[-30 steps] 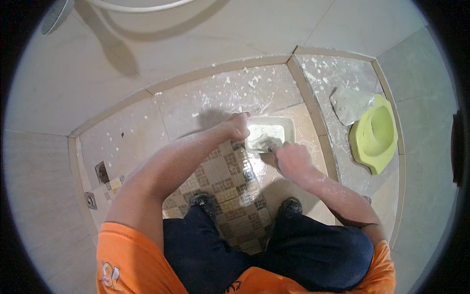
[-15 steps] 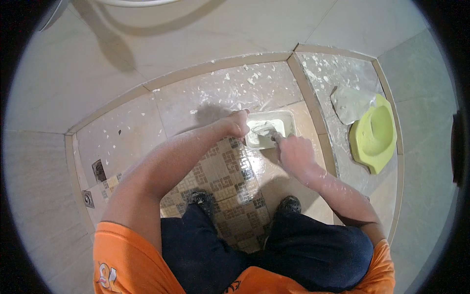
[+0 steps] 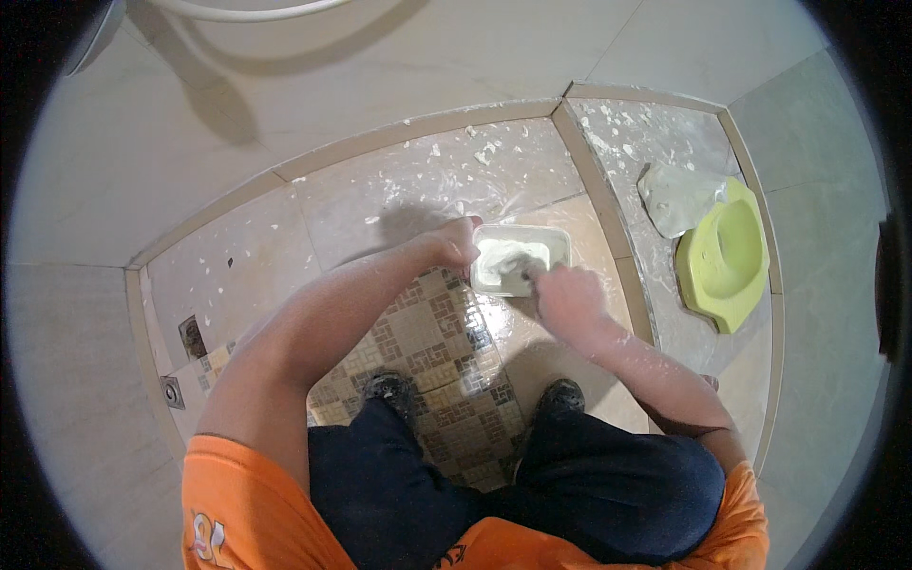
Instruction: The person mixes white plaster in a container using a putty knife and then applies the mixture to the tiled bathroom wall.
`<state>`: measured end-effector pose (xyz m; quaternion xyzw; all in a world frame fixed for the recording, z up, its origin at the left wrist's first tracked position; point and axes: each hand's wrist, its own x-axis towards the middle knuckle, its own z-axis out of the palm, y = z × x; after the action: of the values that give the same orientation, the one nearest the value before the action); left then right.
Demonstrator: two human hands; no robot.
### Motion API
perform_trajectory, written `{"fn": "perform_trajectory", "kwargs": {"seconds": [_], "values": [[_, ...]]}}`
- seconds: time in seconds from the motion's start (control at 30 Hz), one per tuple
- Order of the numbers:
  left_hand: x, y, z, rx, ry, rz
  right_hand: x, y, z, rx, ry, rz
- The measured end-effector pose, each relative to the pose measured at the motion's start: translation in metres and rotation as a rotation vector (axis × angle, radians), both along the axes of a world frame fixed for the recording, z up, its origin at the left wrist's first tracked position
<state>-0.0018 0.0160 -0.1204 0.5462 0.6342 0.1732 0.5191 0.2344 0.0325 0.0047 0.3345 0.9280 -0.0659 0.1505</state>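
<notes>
1. Floor drain (image 3: 192,337), far left; loose white flakes lie across the floor (image 3: 351,190); could clog the drain if swept in.
2. Left hand (image 3: 458,242): fingers curled onto the tub's left end, thumb detail unclear; one-end hold, so a hard push from the other side could twist or tip it.
3. Tub (image 3: 562,249): pale, rectangular, between the hands; white paste (image 3: 496,255) inside; can't tell if its base touches the floor.
4. Right hand (image 3: 572,302): fingers closed around a tool (image 3: 529,273), working end in the paste; fast stroke could fling paste over the rim.
5. Plastic bag (image 3: 676,201) against yellow-green squat pan (image 3: 698,280); a knock could drop it in.
</notes>
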Motion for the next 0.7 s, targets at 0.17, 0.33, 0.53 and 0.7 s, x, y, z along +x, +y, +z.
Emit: {"fn": "perform_trajectory", "kwargs": {"seconds": [0.17, 0.33, 0.53, 0.7], "values": [[-0.001, 0.005, -0.013, 0.038, -0.021, -0.020, 0.011, 0.004, -0.017, -0.018, -0.041, 0.047], [0.001, -0.003, -0.015, 0.020, -0.014, 0.008, -0.004, -0.008, 0.021, -0.121, -0.122, 0.098], [0.005, -0.003, 0.002, -0.087, -0.043, 0.026, 0.001, -0.006, -0.004, -0.080, -0.048, 0.092], [0.020, -0.008, 0.039, -0.139, 0.057, -0.009, 0.001, 0.000, 0.030, -0.163, -0.162, 0.083]]}}
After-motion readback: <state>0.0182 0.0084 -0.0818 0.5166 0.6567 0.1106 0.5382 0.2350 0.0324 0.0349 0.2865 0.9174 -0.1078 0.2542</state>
